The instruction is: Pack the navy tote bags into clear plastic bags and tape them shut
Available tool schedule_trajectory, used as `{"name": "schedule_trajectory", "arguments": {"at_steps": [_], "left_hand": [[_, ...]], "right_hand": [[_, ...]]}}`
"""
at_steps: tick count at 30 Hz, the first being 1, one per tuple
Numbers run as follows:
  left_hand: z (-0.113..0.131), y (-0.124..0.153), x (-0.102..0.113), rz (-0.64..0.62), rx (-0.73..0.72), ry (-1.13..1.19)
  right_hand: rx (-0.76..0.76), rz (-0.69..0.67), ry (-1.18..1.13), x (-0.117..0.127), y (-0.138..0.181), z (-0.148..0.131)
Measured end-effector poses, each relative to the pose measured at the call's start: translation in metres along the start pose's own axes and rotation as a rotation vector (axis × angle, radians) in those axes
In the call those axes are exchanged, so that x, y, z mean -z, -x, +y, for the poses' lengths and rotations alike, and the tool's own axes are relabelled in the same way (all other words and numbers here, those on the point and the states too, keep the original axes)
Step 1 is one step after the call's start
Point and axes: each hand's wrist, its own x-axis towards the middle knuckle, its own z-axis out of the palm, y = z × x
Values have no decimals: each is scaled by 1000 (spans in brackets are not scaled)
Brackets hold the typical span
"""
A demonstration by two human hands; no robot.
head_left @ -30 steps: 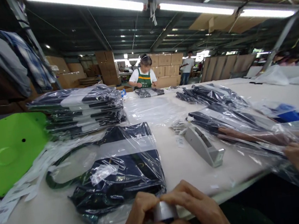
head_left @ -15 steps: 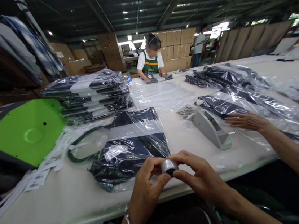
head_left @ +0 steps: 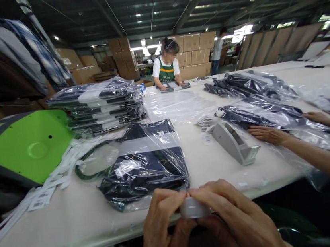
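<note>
Both my hands meet at the bottom centre, pinching a small roll of clear tape (head_left: 193,208) between them. My left hand (head_left: 163,230) grips its left side and my right hand (head_left: 240,222) its right, fingertips touching on top of the roll. Just beyond them on the white table (head_left: 74,218) lies a dark folded garment in a clear plastic bag (head_left: 145,162). A grey tape dispenser (head_left: 235,143) stands to the right of it.
A stack of bagged garments (head_left: 102,105) sits at the back left beside a green machine cover (head_left: 29,144) and loose paper tags (head_left: 48,182). A co-worker's hands (head_left: 270,134) press on more bagged garments at the right. Another person (head_left: 166,65) works at the table's far end.
My hands with the tape roll have dropped lower and closer together, fingertips now meeting on top of the roll. The co-worker's second hand has come into view on the bags at the right.
</note>
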Motion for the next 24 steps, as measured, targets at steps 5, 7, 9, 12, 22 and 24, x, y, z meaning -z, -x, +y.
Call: {"name": "schedule_trajectory", "arguments": {"at_steps": [5, 7, 9, 12, 22, 24], "left_hand": [[-36, 4, -33, 109, 626, 561], [-45, 4, -38, 143, 700, 623], [-47, 1, -34, 63, 667, 556], [-46, -6, -18, -95, 523, 311], [-25, -4, -9, -102, 374, 48], [-19, -1, -9, -68, 371, 54]], "right_hand": [[-481, 32, -400, -39, -1, 45], [-553, 60, -487, -52, 4, 58], [-562, 63, -474, -55, 7, 63], [-509, -40, -375, -41, 4, 61], [-178, -76, -80, -16, -3, 33], [-137, -24, -44, -22, 2, 25]]}}
